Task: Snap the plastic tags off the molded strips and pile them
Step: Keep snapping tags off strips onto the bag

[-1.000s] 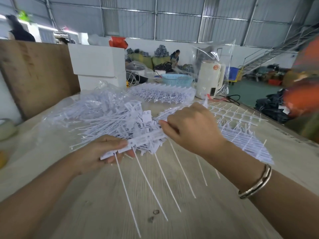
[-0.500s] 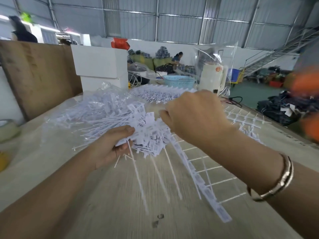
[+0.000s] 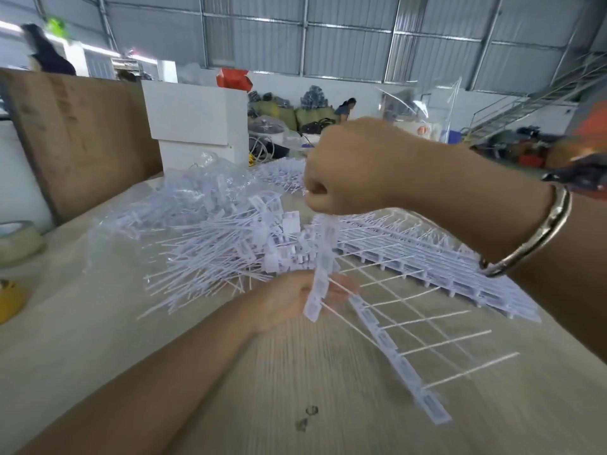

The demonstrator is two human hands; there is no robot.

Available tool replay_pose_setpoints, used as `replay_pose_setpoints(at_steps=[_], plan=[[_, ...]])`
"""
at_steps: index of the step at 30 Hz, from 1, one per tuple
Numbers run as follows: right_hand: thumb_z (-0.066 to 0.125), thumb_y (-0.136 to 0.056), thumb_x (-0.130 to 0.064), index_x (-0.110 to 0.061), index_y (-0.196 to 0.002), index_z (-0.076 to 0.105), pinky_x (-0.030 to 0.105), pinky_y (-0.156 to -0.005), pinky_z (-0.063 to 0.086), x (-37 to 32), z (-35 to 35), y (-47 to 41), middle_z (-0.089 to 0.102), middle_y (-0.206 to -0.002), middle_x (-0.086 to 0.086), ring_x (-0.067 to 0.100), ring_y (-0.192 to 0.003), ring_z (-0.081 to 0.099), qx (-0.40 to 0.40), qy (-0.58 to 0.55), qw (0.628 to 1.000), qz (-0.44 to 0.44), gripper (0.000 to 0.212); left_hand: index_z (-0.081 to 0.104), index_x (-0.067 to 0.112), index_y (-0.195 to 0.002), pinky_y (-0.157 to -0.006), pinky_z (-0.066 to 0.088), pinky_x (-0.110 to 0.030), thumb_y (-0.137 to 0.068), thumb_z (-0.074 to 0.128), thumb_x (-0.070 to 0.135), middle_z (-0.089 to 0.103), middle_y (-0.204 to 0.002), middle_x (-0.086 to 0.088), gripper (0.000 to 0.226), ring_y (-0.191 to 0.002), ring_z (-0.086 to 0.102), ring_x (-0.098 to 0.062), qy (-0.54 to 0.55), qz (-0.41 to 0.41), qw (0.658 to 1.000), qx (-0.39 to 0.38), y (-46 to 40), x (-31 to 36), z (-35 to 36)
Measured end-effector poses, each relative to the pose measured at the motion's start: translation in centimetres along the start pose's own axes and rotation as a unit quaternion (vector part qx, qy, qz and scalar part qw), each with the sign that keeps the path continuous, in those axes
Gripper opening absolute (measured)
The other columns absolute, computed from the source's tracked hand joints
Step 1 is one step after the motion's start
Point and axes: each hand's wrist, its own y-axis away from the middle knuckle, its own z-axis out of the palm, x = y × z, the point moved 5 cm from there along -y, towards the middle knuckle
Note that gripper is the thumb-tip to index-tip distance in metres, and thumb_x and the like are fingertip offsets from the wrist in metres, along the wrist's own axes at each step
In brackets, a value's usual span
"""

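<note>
Snapping is mid-stroke: a molded strip [image 3: 387,343] is held between both hands, its upper end pinched in the raised right hand [image 3: 348,169], fingers curled tight round it. The left hand [image 3: 295,298], lower and nearer the body, is closed on a tag [image 3: 317,290] near the strip's upper end; exact finger positions are blurred. The rest of the strip hangs down and away to the right of the left hand, its thin tails sticking out sideways over the bench [image 3: 164,372]. The pile of loose tags [image 3: 210,234] lies just beyond the left hand, partly on a clear plastic bag [image 3: 203,172]. Unbroken strips [image 3: 427,254] are stacked under the right forearm. Judged step: tags being torn off one strip, most of it still whole. Next move likely calls for a sharp twist or pull apart at the joint, with the freed tag dropped on the pile close by. Whether the joint has already parted cannot be told.
</note>
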Motion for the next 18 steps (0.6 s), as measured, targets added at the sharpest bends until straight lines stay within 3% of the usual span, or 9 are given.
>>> replay_pose_setpoints(at_steps=[2, 4, 8, 10, 12, 14, 15, 16, 18], plan=[[0.047, -0.086, -0.021, -0.015, -0.049, 0.032, 0.023, -0.045, 0.028, -0.8, 1.2, 0.1, 0.027, -0.045, -0.003, 0.011, -0.042, 0.024, -0.041, -0.036, 0.998, -0.015, 0.040, 0.070, 0.009, -0.105, -0.079, 0.053, -0.026, -0.092, 0.046, 0.014, 0.071, -0.096, -0.003, 0.028, -0.089, 0.067, -0.013, -0.067, -0.006, 0.998, 0.020, -0.8, -0.2, 1.2], [0.046, -0.086, -0.021, -0.015, -0.049, 0.031, 0.024, -0.046, 0.027, -1.6, 2.4, 0.2, 0.028, -0.047, -0.002, 0.012, -0.044, 0.023, -0.065, -0.062, 0.996, -0.012, 0.040, 0.069, 0.011, -0.100, -0.075, 0.052, -0.026, -0.097, 0.037, 0.010, 0.070, -0.094, -0.008, 0.032, -0.087, 0.067, -0.019, -0.096, -0.010, 0.995, -0.005, -1.0, -0.7, 1.8], [0.044, -0.091, -0.025, -0.014, -0.051, 0.031, 0.025, -0.048, 0.025, -1.5, 3.8, 0.9, 0.030, -0.050, -0.001, 0.013, -0.047, 0.026, -0.044, -0.091, 0.995, 0.023, 0.043, 0.074, 0.020, -0.069, -0.048, 0.048, -0.020, -0.095, 0.040, 0.009, 0.059, -0.059, -0.005, 0.044, -0.047, 0.058, -0.011, -0.082, 0.011, 0.997, 0.012, 0.0, -0.4, 0.7], [0.040, -0.095, -0.034, -0.014, -0.051, 0.035, 0.026, -0.049, 0.027, -0.9, 4.2, 1.7, 0.033, -0.050, -0.001, 0.013, -0.047, 0.030, -0.029, -0.134, 0.989, 0.061, 0.049, 0.070, 0.012, -0.075, -0.036, 0.040, -0.018, -0.090, 0.045, 0.016, 0.055, -0.055, -0.007, 0.030, -0.038, 0.051, -0.011, -0.077, -0.007, 0.995, 0.069, 0.3, -0.7, -1.4], [0.033, -0.096, -0.052, -0.014, -0.060, 0.052, 0.028, -0.055, 0.035, -0.5, 4.9, 2.7, 0.049, -0.057, 0.001, 0.014, -0.053, 0.045, -0.063, -0.206, 0.970, 0.114, 0.055, 0.063, 0.000, -0.093, -0.037, 0.040, -0.018, -0.096, 0.041, 0.019, 0.057, -0.064, -0.008, 0.030, -0.043, 0.053, -0.013, -0.078, -0.064, 0.988, 0.117, 0.4, -1.8, -4.6], [0.023, -0.093, -0.063, -0.015, -0.094, 0.065, 0.031, -0.076, 0.045, -1.5, 6.9, 3.7, 0.066, -0.092, 0.004, 0.018, -0.085, 0.060, -0.171, -0.279, 0.935, 0.138, 0.064, 0.061, -0.004, -0.107, -0.046, 0.044, -0.022, -0.098, 0.042, 0.025, 0.060, -0.079, -0.010, 0.036, -0.055, 0.057, -0.015, -0.128, -0.104, 0.979, 0.117, 1.1, -2.6, -7.2], [0.018, -0.093, -0.063, -0.014, -0.108, 0.063, 0.033, -0.088, 0.043, -2.6, 8.2, 4.2, 0.065, -0.109, 0.006, 0.021, -0.100, 0.059, -0.233, -0.299, 0.917, 0.126, 0.068, 0.060, -0.003, -0.112, -0.053, 0.046, -0.025, -0.097, 0.046, 0.028, 0.060, -0.086, -0.011, 0.037, -0.063, 0.059, -0.017, -0.159, -0.118, 0.973, 0.119, 1.6, -2.8, -8.3], [0.015, -0.093, -0.062, -0.013, -0.114, 0.061, 0.034, -0.095, 0.042, -3.9, 9.5, 4.8, 0.063, -0.117, 0.007, 0.022, -0.105, 0.059, -0.288, -0.308, 0.900, 0.107, 0.070, 0.059, 0.000, -0.116, -0.060, 0.046, -0.029, -0.095, 0.052, 0.032, 0.060, -0.093, -0.012, 0.039, -0.071, 0.058, -0.020, -0.198, -0.132, 0.964, 0.120, 2.3, -2.8, -9.2], [0.014, -0.093, -0.063, -0.014, -0.114, 0.060, 0.038, -0.092, 0.047, -6.3, 12.2, 5.8, 0.065, -0.114, 0.010, 0.023, -0.098, 0.063, -0.373, -0.310, 0.871, 0.080, 0.070, 0.060, 0.006, -0.116, -0.070, 0.044, -0.036, -0.091, 0.057, 0.041, 0.058, -0.096, -0.013, 0.043, -0.081, 0.055, -0.025, -0.291, -0.149, 0.940, 0.096, 3.5, -2.5, -9.8]])
